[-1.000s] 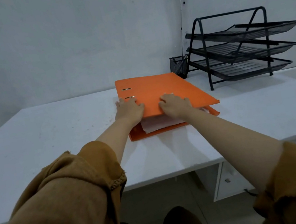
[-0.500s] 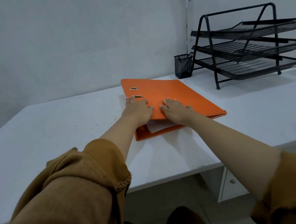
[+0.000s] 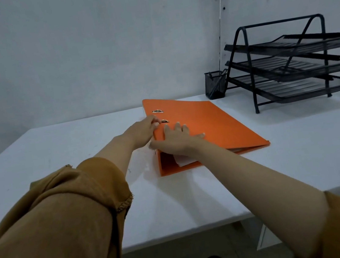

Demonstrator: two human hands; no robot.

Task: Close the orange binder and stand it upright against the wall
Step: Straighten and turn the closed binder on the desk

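The orange binder [image 3: 214,121] lies flat on the white desk [image 3: 67,149], its cover down over the contents. White paper [image 3: 184,161] pokes out of the near edge. My left hand [image 3: 142,129] grips the spine side at the binder's left edge, fingers curled over the top near two metal ring slots. Flat on the cover near the near-left corner, my right hand [image 3: 177,138] presses down with fingers spread. The grey wall [image 3: 85,53] rises behind the desk.
A black three-tier mesh letter tray [image 3: 294,64] stands at the back right of the desk. Next to it, by the wall, is a small black mesh pen cup [image 3: 214,86]. A white drawer unit [image 3: 268,236] sits under the desk at right.
The cover has come down closer to the papers. My left hand moved from the cover's top to the spine edge and curled around it. My right hand slid further onto the cover.
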